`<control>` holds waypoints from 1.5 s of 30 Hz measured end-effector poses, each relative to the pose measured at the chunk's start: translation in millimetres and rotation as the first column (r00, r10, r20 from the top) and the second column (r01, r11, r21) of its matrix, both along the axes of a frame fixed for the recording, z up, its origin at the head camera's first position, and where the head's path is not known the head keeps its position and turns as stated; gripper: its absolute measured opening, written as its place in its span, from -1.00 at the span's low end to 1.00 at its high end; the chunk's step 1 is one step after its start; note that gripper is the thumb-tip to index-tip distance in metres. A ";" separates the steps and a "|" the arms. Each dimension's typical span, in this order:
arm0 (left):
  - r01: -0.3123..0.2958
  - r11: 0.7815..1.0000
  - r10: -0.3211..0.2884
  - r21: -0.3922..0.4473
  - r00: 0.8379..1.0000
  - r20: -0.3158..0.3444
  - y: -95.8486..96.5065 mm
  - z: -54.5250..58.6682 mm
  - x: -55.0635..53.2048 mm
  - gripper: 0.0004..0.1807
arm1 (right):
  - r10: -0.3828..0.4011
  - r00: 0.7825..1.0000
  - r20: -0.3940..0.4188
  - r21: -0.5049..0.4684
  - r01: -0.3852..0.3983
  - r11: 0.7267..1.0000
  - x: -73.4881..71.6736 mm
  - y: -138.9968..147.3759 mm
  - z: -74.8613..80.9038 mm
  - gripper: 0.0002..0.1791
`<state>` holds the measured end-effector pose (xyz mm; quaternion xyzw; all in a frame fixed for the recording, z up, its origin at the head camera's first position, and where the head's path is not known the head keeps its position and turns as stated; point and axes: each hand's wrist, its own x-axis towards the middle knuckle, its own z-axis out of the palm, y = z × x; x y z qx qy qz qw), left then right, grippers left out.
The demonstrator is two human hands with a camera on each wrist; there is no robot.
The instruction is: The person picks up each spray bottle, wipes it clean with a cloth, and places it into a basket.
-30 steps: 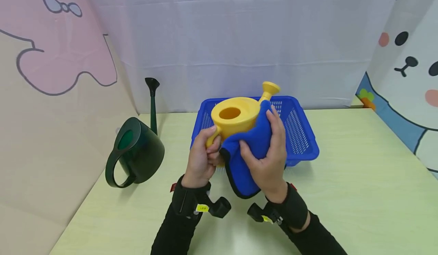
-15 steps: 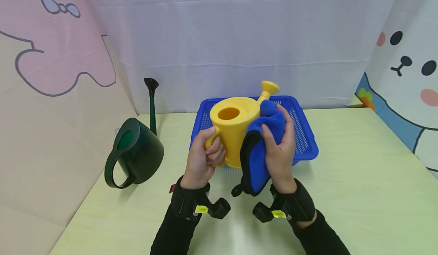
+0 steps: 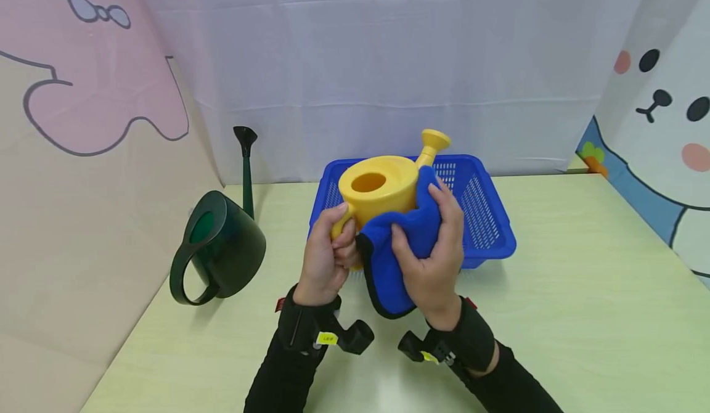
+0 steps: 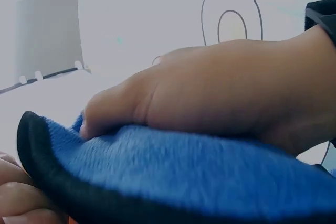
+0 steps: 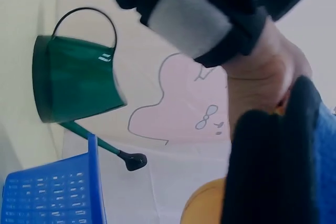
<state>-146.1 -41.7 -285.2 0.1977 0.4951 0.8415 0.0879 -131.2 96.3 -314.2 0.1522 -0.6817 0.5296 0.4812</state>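
Note:
A yellow watering can (image 3: 383, 200) is held up in front of the blue basket, its opening facing me and its spout pointing to the upper right. My left hand (image 3: 327, 256) grips its handle with curled fingers. My right hand (image 3: 435, 253) holds a blue cloth (image 3: 395, 271) with black edging against the can's right side, thumb on the near face. The cloth covers most of the can's lower body. In the left wrist view the cloth (image 4: 184, 171) fills the foreground, with the right hand (image 4: 210, 87) over it.
A dark green watering can (image 3: 233, 246) stands at the left of the table (image 3: 582, 290). Behind the yellow can sits a blue perforated basket (image 3: 488, 228). A white curtain (image 3: 377, 61) hangs at the back, with cartoon-printed sheets at both sides.
My right hand moved right with the cloth bunched, baring the can's body, then came back left and spread the cloth over it again. The left hand stayed nearly still on the handle.

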 end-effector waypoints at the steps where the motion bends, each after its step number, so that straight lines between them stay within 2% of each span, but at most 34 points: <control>1: -0.018 1.000 0.018 -0.005 1.000 0.021 0.5 0.5 0.4 -0.51 | -0.027 0.999 -0.025 0.023 0.028 0.999 0.1 -1.4 -0.8 -0.34; 3: -0.048 0.999 0.049 -0.019 0.997 0.055 1.5 1.6 1.3 -0.53 | -0.060 0.997 -0.057 0.051 0.063 0.997 0.4 -3.2 -2.1 -0.32; 6: -0.064 0.997 0.066 -0.031 0.995 0.071 2.9 2.3 1.7 -0.56 | -0.074 0.994 -0.076 0.061 0.078 0.995 0.2 -3.6 -3.0 -0.33; 11: -0.043 0.998 0.045 -0.036 0.998 0.035 3.8 1.4 0.9 -0.54 | -0.061 0.996 -0.068 0.033 0.064 0.997 -1.7 0.3 -1.3 -0.32; 16: 0.032 0.999 -0.032 -0.010 0.999 -0.044 3.8 -1.7 -1.1 -0.50 | 0.059 0.998 0.024 -0.072 -0.057 0.996 -2.6 8.6 4.0 -0.38; 20: 0.047 0.999 -0.048 -0.011 0.997 -0.055 3.4 -3.7 -1.1 -0.50 | 0.165 0.980 0.109 -0.187 -0.143 0.972 -2.6 15.5 9.7 -0.43; 26: 0.052 0.999 -0.052 -0.013 0.998 -0.039 2.4 -2.5 1.1 -0.51 | 0.247 0.952 0.179 -0.316 -0.182 0.931 -6.0 25.7 16.5 -0.47; 30: 0.064 0.998 -0.064 -0.001 0.997 -0.039 1.6 -2.0 2.4 -0.51 | 0.275 0.934 0.229 -0.385 -0.173 0.906 -6.1 29.3 19.5 -0.47; 33: 0.060 0.998 -0.060 0.001 0.997 -0.042 1.0 -2.0 2.7 -0.51 | 0.246 0.934 0.259 -0.367 -0.140 0.920 -4.0 27.9 20.3 -0.47; 36: 0.049 0.999 -0.049 0.000 0.998 -0.047 0.2 -2.3 2.4 -0.51 | 0.214 0.945 0.246 -0.312 -0.132 0.941 -0.9 23.2 19.0 -0.47; 40: 0.042 0.999 -0.041 0.007 0.997 -0.069 -0.7 -2.9 1.6 -0.50 | 0.158 0.974 0.164 -0.213 -0.122 0.969 2.5 15.1 14.2 -0.47; 43: 0.050 0.998 -0.048 0.023 0.995 -0.084 -1.1 -2.6 0.7 -0.50 | 0.077 0.994 0.078 -0.124 -0.067 0.990 4.1 10.0 10.0 -0.49; 45: 0.060 0.998 -0.057 0.033 0.995 -0.086 -1.0 -1.9 0.4 -0.49 | 0.025 1.000 0.013 -0.069 -0.024 0.997 4.6 7.4 7.7 -0.52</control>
